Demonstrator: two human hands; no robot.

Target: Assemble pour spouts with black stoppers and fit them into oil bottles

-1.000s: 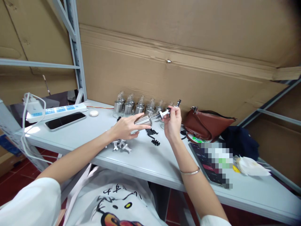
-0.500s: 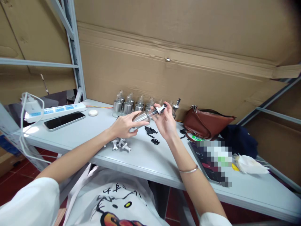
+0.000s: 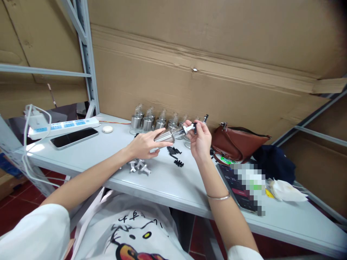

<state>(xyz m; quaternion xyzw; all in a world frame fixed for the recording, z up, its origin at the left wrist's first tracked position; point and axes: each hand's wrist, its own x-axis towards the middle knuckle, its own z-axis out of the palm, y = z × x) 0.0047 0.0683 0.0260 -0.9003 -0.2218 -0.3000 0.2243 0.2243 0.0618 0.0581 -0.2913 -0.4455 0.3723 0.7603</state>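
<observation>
My left hand [image 3: 145,145] is wrapped round a glass bottle with a metal sleeve [image 3: 166,136], tilted with its neck to the right. On the neck sits a white and black spout top [image 3: 188,128]. My right hand [image 3: 201,142] pinches the black part at the spout's end. Behind my hands stand several similar glass bottles [image 3: 148,122] in rows. Small black parts [image 3: 173,151] and a black ridged piece [image 3: 179,163] lie on the table between my forearms. Several white spout pieces [image 3: 140,166] lie beneath my left wrist.
On the left are a power strip [image 3: 65,126], a phone [image 3: 74,138] and a round white disc [image 3: 107,129]. A brown leather bag [image 3: 238,142], dark cloth [image 3: 275,162], a tablet-like screen [image 3: 238,193] and white tissue [image 3: 288,190] sit on the right. Cardboard [image 3: 189,90] backs the table.
My right hand has shifted right and turned, its fingers now closed on the black part at the spout's end. My left hand keeps the bottle in nearly the same place.
</observation>
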